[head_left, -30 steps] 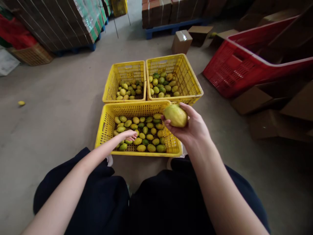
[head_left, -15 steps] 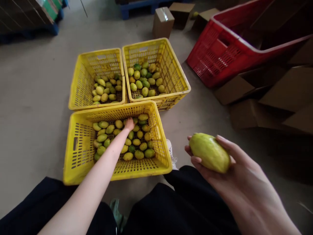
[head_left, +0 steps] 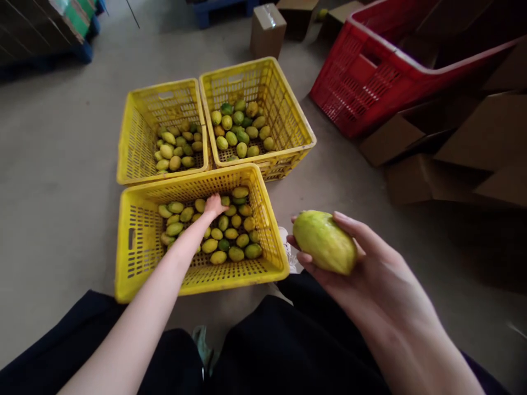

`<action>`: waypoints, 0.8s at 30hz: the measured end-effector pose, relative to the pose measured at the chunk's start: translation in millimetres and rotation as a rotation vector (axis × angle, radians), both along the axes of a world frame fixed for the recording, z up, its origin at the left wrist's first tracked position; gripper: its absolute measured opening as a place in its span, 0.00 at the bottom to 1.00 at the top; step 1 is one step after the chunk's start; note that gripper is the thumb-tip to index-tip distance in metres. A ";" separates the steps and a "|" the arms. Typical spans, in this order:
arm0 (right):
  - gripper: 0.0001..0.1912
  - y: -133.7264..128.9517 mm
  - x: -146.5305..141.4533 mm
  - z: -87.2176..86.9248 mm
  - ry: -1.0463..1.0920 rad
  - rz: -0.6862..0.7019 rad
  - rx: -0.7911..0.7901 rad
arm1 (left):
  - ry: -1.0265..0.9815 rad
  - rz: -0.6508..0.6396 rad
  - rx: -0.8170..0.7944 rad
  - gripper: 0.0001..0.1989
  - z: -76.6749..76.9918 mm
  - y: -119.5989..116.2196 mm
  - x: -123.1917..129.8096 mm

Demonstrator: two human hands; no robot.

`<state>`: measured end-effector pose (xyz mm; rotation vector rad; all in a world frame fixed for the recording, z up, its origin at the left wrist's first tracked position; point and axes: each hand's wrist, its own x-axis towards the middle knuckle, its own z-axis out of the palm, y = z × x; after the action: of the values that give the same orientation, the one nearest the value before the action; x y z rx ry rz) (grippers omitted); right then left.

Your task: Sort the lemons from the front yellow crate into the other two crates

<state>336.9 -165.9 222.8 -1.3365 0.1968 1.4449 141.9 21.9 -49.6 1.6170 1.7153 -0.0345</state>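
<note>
Grey floor (head_left: 61,208) lies open along the left edges of the back-left crate (head_left: 138,134) and the near crate (head_left: 230,286), both yellow. Inside the latter's rim, the left hand (head_left: 214,205) reaches among yellow-green fruits (head_left: 236,254); whether it grips one, I cannot tell. The back-right crate (head_left: 290,112) stands just behind. Outside the near crate's right edge, the right hand (head_left: 382,274) cups a large fruit (head_left: 325,242) between thumb and fingers. Floor separates the yellow crates from a red crate (head_left: 366,82) and cardboard boxes (head_left: 428,184).
</note>
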 end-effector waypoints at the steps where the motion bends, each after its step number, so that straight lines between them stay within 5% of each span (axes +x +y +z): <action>1: 0.09 1.8 -5.6 3.6 0.005 -0.002 0.000 | -0.031 0.031 -0.023 0.25 12.5 -4.8 -6.0; 6: 0.06 4.4 -32.8 12.1 0.017 0.076 0.076 | -0.313 0.166 -0.137 0.15 96.7 -34.8 -51.9; 11: 0.12 2.2 -56.6 3.8 -0.139 0.391 0.264 | -1.024 0.514 -0.352 0.14 193.8 -72.3 -107.2; 14: 0.20 4.5 -70.0 1.7 -0.190 0.526 0.378 | -1.210 0.619 -0.340 0.14 233.7 -98.4 -126.1; 18: 0.24 11.0 -89.9 3.1 -0.288 0.641 0.491 | -1.366 0.717 -0.332 0.19 256.1 -129.2 -129.1; 24: 0.23 19.0 -117.5 3.1 -0.330 0.731 0.622 | -1.516 0.852 -0.406 0.23 255.8 -149.3 -119.0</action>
<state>219.4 -146.9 225.9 -1.1265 -0.9741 1.6370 22.9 -127.4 206.3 0.1910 0.8625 0.9291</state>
